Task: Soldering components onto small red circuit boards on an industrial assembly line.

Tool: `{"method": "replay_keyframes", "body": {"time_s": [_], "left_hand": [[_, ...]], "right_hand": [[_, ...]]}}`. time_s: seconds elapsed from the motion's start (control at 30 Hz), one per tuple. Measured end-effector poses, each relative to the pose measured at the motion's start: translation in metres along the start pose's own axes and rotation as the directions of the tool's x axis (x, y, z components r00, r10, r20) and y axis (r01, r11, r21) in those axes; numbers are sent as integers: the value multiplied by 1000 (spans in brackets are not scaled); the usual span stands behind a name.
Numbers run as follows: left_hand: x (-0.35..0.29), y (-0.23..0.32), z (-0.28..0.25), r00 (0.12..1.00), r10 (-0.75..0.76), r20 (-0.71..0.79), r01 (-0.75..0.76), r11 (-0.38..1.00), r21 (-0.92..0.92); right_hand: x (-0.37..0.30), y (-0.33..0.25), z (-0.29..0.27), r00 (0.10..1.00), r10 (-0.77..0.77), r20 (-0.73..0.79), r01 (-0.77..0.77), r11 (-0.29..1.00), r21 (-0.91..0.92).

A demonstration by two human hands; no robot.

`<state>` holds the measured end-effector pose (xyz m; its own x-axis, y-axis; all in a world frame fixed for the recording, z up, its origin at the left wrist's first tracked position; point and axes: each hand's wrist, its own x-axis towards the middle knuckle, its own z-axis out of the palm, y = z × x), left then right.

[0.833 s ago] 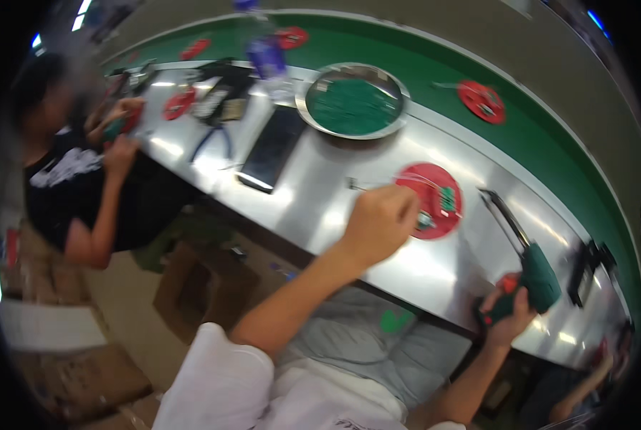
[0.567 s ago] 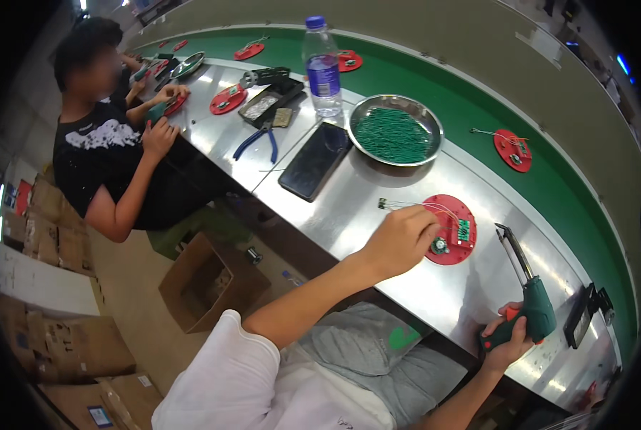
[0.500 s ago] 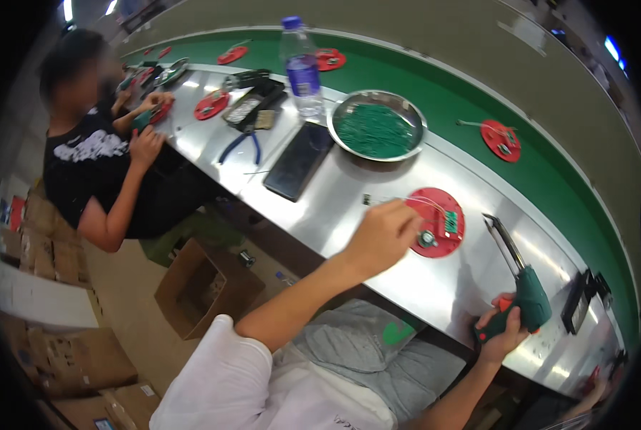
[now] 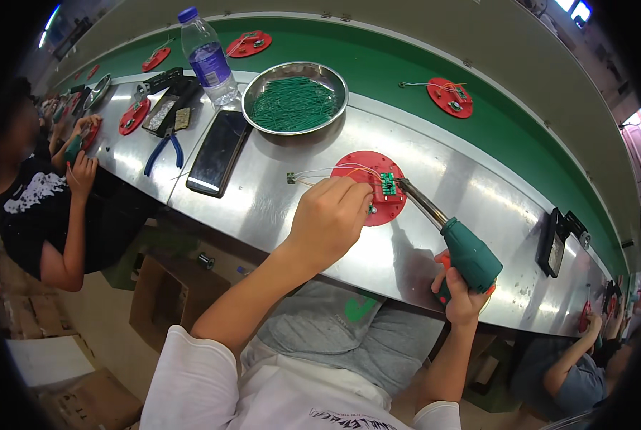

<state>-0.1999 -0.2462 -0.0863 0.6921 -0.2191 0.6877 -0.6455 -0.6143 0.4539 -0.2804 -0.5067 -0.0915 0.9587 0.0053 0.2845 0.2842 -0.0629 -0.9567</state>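
A round red plastic disc (image 4: pixel 352 162) lies on the metal bench in front of me. It bears a small green circuit board (image 4: pixel 388 184) with thin white and orange wires. The wires run left to a tiny dark connector (image 4: pixel 290 178). My left hand (image 4: pixel 331 218) is closed at the disc's near-left edge, its fingertips over the disc; what they pinch is hidden. My right hand (image 4: pixel 461 295) grips a green soldering gun (image 4: pixel 472 251) with a red trigger. The gun's metal tip reaches the right edge of the circuit board; whether they touch I cannot tell.
A steel bowl (image 4: pixel 250 107) of green wires stands behind the disc, near a water bottle (image 4: pixel 210 63), a phone (image 4: pixel 218 154) and blue-handled pliers (image 4: pixel 166 152). More red discs (image 4: pixel 449 98) lie on the green strip. Co-workers sit left (image 4: pixel 44 208) and right (image 4: pixel 585 376).
My right hand has raised the soldering gun and swung it left, bringing its tip from beside the disc to the circuit board. My left hand has moved onto the disc's near edge. The view has shifted.
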Motion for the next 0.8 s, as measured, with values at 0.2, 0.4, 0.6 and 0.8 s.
{"method": "replay_keyframes", "body": {"time_s": [0.2,0.4,0.6,0.8], "left_hand": [[-1,-4,10,999,-30,41,25,992,120],[2,-17,16,1000,20,8,-20,996,88],[1,-15,16,999,22,31,-25,993,116],[-5,-11,16,998,-1,61,-7,992,123]], "right_hand": [[-2,-2,-3,999,39,38,-39,999,5],[6,-3,5,995,86,-42,-80,989,126],[5,-6,5,998,57,-27,-53,991,122],[6,-6,2,995,102,0,-102,991,88]]}}
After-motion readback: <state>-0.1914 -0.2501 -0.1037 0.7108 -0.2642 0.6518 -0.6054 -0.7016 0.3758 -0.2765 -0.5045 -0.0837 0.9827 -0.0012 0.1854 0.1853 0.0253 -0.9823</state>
